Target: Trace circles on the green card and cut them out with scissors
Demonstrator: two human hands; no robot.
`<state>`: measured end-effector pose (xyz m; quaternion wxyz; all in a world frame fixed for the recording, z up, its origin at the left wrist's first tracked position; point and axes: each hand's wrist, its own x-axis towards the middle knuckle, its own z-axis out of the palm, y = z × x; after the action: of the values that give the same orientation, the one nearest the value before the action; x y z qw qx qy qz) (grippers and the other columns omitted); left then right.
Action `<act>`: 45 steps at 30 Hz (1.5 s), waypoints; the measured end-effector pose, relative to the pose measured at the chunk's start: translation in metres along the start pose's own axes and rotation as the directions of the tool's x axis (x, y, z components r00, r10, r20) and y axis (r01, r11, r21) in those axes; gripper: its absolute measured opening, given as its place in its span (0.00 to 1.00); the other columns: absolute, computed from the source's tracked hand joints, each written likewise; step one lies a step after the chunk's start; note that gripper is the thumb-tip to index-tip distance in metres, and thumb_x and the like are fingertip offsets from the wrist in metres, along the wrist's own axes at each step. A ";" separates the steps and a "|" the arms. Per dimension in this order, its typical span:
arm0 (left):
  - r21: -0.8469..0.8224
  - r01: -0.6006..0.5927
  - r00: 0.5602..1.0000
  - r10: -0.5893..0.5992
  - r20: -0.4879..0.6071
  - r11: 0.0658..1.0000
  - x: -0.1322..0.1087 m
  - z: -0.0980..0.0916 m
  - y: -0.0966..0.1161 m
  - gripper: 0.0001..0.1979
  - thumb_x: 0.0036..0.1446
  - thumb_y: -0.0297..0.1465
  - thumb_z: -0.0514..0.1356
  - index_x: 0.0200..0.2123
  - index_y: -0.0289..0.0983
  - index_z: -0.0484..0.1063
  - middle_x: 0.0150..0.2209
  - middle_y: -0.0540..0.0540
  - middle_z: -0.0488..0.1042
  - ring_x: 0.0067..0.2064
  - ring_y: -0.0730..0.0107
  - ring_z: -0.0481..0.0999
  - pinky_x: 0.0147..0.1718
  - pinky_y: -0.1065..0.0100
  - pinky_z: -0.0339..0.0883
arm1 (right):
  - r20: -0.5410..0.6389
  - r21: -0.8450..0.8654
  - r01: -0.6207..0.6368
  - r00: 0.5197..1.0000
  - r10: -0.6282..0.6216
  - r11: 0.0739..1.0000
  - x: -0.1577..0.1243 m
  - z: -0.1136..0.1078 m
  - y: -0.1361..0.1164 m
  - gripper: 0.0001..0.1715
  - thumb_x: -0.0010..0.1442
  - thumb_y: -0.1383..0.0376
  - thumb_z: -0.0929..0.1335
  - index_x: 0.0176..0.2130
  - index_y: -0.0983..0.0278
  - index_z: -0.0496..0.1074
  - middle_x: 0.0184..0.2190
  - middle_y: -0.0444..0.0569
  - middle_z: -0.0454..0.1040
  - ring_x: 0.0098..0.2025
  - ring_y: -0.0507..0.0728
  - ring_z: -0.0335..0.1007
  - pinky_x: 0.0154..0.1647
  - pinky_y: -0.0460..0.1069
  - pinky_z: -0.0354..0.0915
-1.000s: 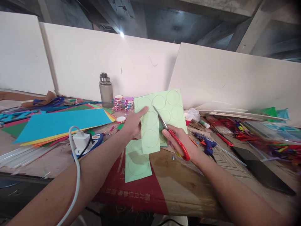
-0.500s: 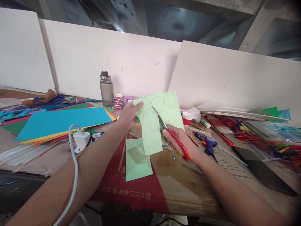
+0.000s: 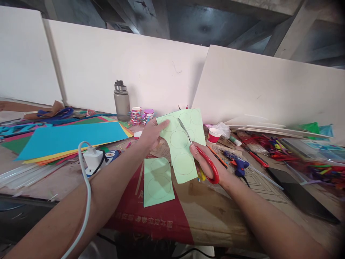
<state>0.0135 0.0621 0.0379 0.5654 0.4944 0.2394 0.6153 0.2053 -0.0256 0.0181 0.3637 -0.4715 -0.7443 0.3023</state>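
1. Head view: the left hand (image 3: 152,135) is pinching the green sheet (image 3: 180,139) by its left edge, holding it above the cardboard (image 3: 207,208).
2. The right hand (image 3: 201,161) is grasping red-handled scissors (image 3: 211,163), parted blades straddling the sheet.
3. Compared with half a second ago, its lower end is swinging rightward!

Head cam, POV, facing fwd + down, close over table (image 3: 64,180)

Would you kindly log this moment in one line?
left hand: grips green sheet | right hand: holds scissors, blades open around sheet | smaller sheet: on red surface
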 end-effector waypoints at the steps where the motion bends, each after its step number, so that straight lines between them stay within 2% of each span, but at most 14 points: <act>1: -0.005 0.000 1.000 0.000 0.000 1.000 0.000 0.000 0.000 0.18 0.39 0.36 0.74 0.32 0.33 0.77 0.30 0.45 0.80 0.31 0.65 0.78 0.32 0.67 0.70 | -0.013 -0.029 0.020 1.000 -0.020 0.999 0.000 -0.001 0.000 0.29 0.67 0.41 0.55 0.29 0.60 0.55 0.23 0.41 0.60 0.24 0.52 0.58 0.25 0.48 0.58; 4: -0.008 0.015 1.000 -0.015 -0.016 1.000 0.001 0.000 -0.001 0.17 0.39 0.35 0.74 0.31 0.33 0.77 0.28 0.46 0.79 0.29 0.67 0.77 0.30 0.68 0.70 | -0.030 -0.078 0.062 0.997 -0.064 0.995 0.001 -0.002 -0.001 0.29 0.67 0.41 0.54 0.28 0.60 0.56 0.25 0.43 0.60 0.28 0.53 0.59 0.29 0.48 0.59; 12: -0.032 0.010 1.000 -0.011 -0.018 0.999 -0.001 0.003 0.001 0.17 0.37 0.34 0.75 0.31 0.34 0.78 0.31 0.45 0.81 0.33 0.62 0.79 0.34 0.65 0.72 | -0.062 -0.076 0.040 0.997 -0.045 0.996 0.001 -0.001 -0.003 0.30 0.67 0.41 0.55 0.28 0.61 0.57 0.27 0.44 0.61 0.31 0.54 0.57 0.31 0.48 0.57; 18: -0.065 0.039 0.999 -0.041 -0.028 0.997 0.000 0.001 0.001 0.15 0.38 0.32 0.74 0.32 0.34 0.78 0.32 0.44 0.81 0.34 0.62 0.80 0.34 0.65 0.72 | -0.036 -0.073 0.049 0.998 -0.052 0.996 0.001 -0.001 -0.002 0.28 0.68 0.42 0.54 0.29 0.60 0.56 0.27 0.43 0.60 0.31 0.54 0.55 0.31 0.48 0.56; 24: 0.003 0.117 0.987 -0.117 0.112 0.993 0.001 -0.004 -0.005 0.17 0.38 0.33 0.75 0.33 0.32 0.79 0.32 0.42 0.81 0.33 0.62 0.79 0.34 0.64 0.72 | -0.030 -0.098 0.074 0.997 -0.077 0.992 0.004 -0.004 0.000 0.28 0.67 0.42 0.53 0.29 0.60 0.53 0.29 0.44 0.61 0.33 0.55 0.55 0.35 0.49 0.57; 30: -0.016 0.119 0.986 -0.116 0.121 0.993 0.001 -0.003 -0.004 0.16 0.38 0.32 0.75 0.32 0.33 0.79 0.32 0.43 0.81 0.31 0.64 0.78 0.34 0.65 0.72 | -0.047 -0.090 0.056 0.997 -0.061 0.994 0.004 -0.003 0.001 0.29 0.67 0.41 0.53 0.29 0.60 0.55 0.28 0.44 0.62 0.32 0.55 0.54 0.34 0.49 0.56; 37: 0.004 0.184 0.972 -0.182 0.147 0.983 0.000 -0.005 -0.003 0.17 0.38 0.30 0.75 0.33 0.30 0.79 0.32 0.41 0.81 0.31 0.64 0.79 0.35 0.64 0.72 | -0.023 -0.098 0.056 0.998 -0.059 0.994 0.005 -0.009 0.000 0.29 0.67 0.41 0.54 0.28 0.61 0.55 0.28 0.44 0.62 0.32 0.54 0.56 0.33 0.49 0.57; 41: 0.026 0.224 0.956 -0.225 0.188 0.974 0.000 -0.003 -0.003 0.17 0.38 0.30 0.76 0.34 0.30 0.80 0.31 0.41 0.81 0.30 0.65 0.78 0.34 0.65 0.72 | 0.022 0.014 0.007 1.000 -0.007 1.000 0.005 -0.014 0.001 0.31 0.65 0.38 0.55 0.28 0.60 0.57 0.22 0.42 0.64 0.25 0.53 0.60 0.27 0.48 0.59; 45: 0.027 0.220 0.961 -0.221 0.167 0.975 0.000 0.000 -0.001 0.18 0.37 0.30 0.76 0.33 0.30 0.79 0.31 0.42 0.81 0.30 0.66 0.78 0.33 0.67 0.72 | 0.032 0.101 -0.051 0.998 0.048 0.994 0.002 -0.012 0.000 0.33 0.63 0.36 0.57 0.27 0.60 0.57 0.16 0.39 0.59 0.16 0.50 0.56 0.17 0.46 0.54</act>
<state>0.0140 0.0621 0.0365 0.6467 0.5173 0.2464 0.5034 0.2147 -0.0225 0.0253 0.3684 -0.4662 -0.7214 0.3558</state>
